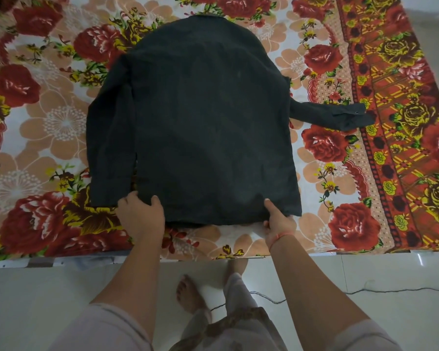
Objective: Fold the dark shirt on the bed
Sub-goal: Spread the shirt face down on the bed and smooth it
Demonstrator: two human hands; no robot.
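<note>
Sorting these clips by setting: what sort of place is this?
Probably a home bedroom: a bed with a floral sheet, a shirt laid on it, pale tiled floor.

Dark shirt (195,117) lies flat, back up, one sleeve stretched sideways.

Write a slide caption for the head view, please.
Both hands, left and right, grip the shirt hem on the bed.
</note>
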